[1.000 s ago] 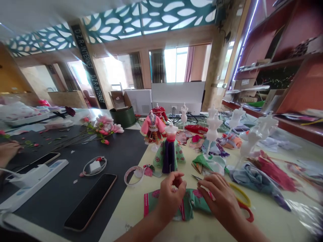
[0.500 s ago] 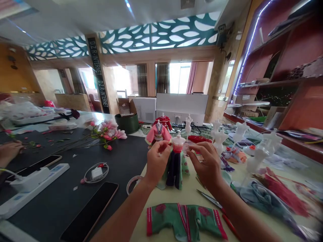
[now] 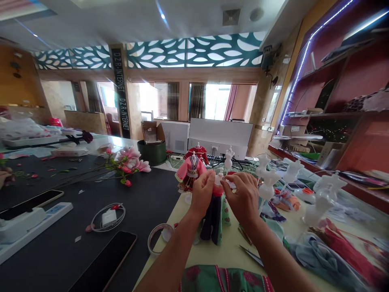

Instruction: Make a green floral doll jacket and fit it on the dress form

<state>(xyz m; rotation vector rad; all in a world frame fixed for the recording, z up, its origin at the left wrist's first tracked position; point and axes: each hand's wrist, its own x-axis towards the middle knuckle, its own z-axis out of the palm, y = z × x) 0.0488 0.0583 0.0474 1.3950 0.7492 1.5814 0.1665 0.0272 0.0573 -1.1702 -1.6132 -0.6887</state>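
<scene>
A small white dress form (image 3: pixel 221 177) wears a red band top (image 3: pixel 218 190) and a dark navy skirt (image 3: pixel 212 219) with a green flowered panel. My left hand (image 3: pixel 203 194) is closed at one shoulder of the form, fingertips together. On the opposite side my right hand (image 3: pixel 243 196) pinches thumb and forefinger near the other shoulder. What the fingertips hold is hidden or too small to make out; a bit of pale, sheer material shows by the right fingers. A green doll-size jacket (image 3: pixel 200 279) with pink trim lies nearest me, partly cut off.
Small scissors (image 3: pixel 251 255) lie by my right forearm, a tape roll (image 3: pixel 158 239) by my left. Pink-robed (image 3: pixel 191 168) and red-dressed forms stand behind. Bare forms (image 3: pixel 269 184) and fabric scraps (image 3: pixel 325 255) fill the right. Phone (image 3: pixel 103 263), charger and flowers (image 3: pixel 129 162) lie left; another person's hand (image 3: pixel 5 177) shows far left.
Both hands have closed in on the dress form's shoulders from either side. The view has tilted up, so the green jacket sits lower and is partly out of frame.
</scene>
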